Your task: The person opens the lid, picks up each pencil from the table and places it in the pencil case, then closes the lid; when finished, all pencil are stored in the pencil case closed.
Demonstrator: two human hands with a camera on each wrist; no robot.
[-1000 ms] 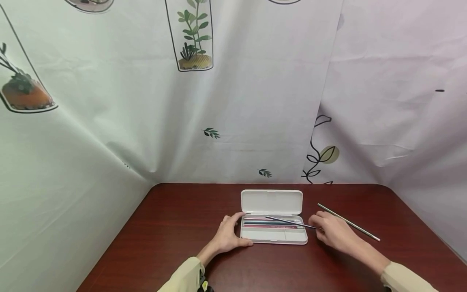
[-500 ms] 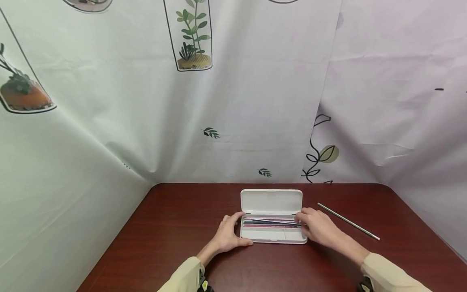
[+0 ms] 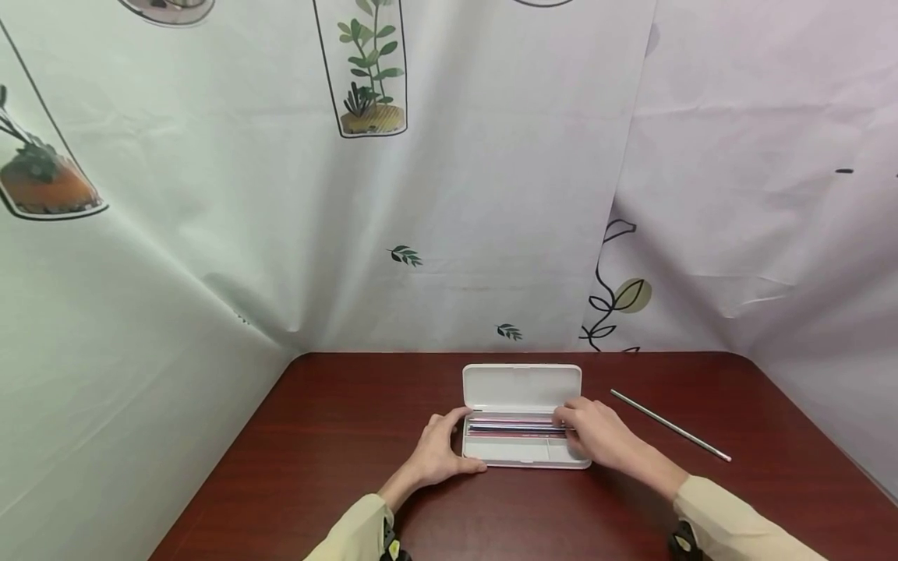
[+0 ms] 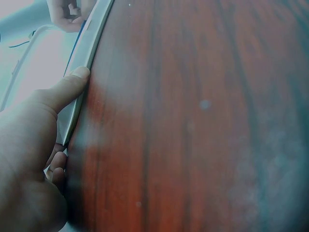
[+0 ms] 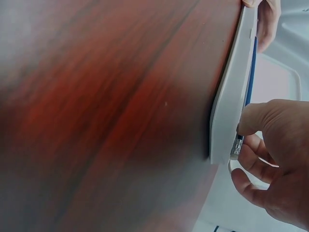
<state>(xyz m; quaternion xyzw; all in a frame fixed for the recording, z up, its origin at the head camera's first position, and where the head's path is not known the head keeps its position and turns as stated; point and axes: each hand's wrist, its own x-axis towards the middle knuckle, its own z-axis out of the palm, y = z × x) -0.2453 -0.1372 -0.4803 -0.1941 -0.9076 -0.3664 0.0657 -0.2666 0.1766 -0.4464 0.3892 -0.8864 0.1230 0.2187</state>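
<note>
A white pencil case (image 3: 505, 452) lies with its lid (image 3: 522, 387) raised and several pencils side by side in its rear compartment. My left hand (image 3: 436, 452) holds the case's left end, thumb along the front edge and fingers around the far corner. Over the right end of the case, my right hand (image 3: 596, 430) pinches a dark blue pencil (image 5: 252, 72) near its metal end, thumb on one side and fingers on the other. That pencil lies low along the case, among the others. The right hand hides the right ends of the pencils in the head view.
A pale green pencil (image 3: 669, 425) lies slanted on the dark red wooden table (image 3: 351, 405), right of the case. Behind the table's far edge hangs a white cloth (image 3: 456, 296) with printed plants, which also runs along both sides.
My right hand has moved left with the blue pencil, which has gone from slanting across the case to lying level among the others. The left hand has stayed on the case.
</note>
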